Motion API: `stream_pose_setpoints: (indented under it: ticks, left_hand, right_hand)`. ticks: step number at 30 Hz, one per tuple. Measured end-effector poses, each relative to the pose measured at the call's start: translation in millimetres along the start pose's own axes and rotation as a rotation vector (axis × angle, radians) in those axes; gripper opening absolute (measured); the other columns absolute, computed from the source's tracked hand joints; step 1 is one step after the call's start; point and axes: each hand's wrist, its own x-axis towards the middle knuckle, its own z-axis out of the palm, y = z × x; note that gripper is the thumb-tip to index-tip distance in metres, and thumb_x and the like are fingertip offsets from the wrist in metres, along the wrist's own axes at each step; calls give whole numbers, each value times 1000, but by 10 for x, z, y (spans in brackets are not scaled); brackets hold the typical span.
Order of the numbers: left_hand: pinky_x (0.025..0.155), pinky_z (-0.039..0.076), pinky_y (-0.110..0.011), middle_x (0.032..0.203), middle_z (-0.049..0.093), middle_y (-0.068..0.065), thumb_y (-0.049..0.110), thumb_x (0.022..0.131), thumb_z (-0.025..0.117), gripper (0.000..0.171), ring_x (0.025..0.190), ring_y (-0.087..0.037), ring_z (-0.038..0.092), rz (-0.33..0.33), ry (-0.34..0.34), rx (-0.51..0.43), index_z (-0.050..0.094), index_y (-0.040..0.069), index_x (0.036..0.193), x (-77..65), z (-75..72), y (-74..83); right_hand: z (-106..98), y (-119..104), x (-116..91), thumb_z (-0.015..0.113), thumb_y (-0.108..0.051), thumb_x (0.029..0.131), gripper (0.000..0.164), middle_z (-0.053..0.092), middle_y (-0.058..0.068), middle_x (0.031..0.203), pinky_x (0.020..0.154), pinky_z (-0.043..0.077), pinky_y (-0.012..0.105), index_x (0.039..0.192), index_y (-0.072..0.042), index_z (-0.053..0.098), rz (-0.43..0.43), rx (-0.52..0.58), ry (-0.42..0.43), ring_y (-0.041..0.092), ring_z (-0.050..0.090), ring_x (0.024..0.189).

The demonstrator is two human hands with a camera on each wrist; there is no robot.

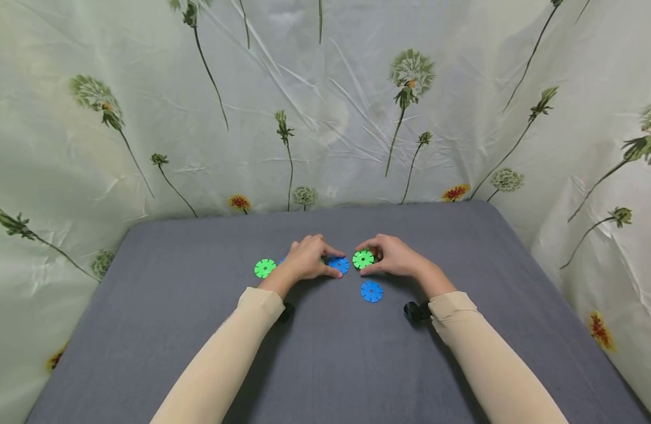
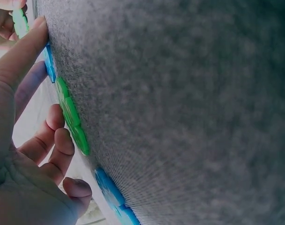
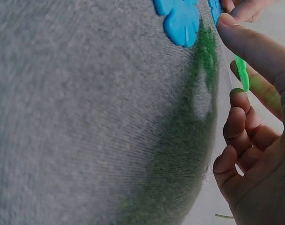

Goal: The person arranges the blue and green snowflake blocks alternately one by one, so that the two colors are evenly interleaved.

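Note:
Flat round plastic discs with notched rims lie in a row on the grey cloth. My left hand (image 1: pixel 306 259) holds a blue notched disc (image 1: pixel 339 265) at its edges, thumb on the near side and index finger on the far side. The right hand (image 1: pixel 400 258) pinches a green notched disc (image 1: pixel 363 259) by its rim, just right of that blue one. In the right wrist view this green disc (image 3: pixel 243 74) is seen edge-on above the cloth. Under the left palm another green disc (image 2: pixel 72 116) lies flat, mostly hidden in the head view.
A loose blue disc (image 1: pixel 372 291) lies nearer me, below the right hand. At the row's left end are a green disc (image 1: pixel 264 268) and a blue disc (image 2: pixel 115 197) largely covered by the left hand. A flowered curtain (image 1: pixel 336 118) hangs behind the grey table (image 1: pixel 325 359).

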Motion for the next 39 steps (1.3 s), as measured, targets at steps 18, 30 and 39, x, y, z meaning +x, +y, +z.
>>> stream_pose_setpoints:
  ticks: [18,30,39]
  left_hand:
    - [80,33,-37,114,61,0,54,87,87,52,102,-16,54,-2,-4,-19,75,43,135,6,13,0]
    - [79,31,-38,114,62,0,53,86,88,53,104,-18,55,2,-7,-25,75,41,136,4,-7,12]
    - [78,33,-37,111,66,0,54,85,89,51,101,-15,59,0,5,-31,76,42,133,-1,-3,11]
  right_hand:
    - [40,91,0,90,-28,89,53,60,6,102,83,45,34,138,-15,74,14,19,-17,20,52,91]
    - [41,98,-2,91,-27,89,54,60,7,102,83,44,35,138,-15,74,7,32,-18,20,52,91]
    - [64,99,-10,92,-26,88,53,62,8,105,84,45,35,137,-14,75,8,40,-6,20,52,91]
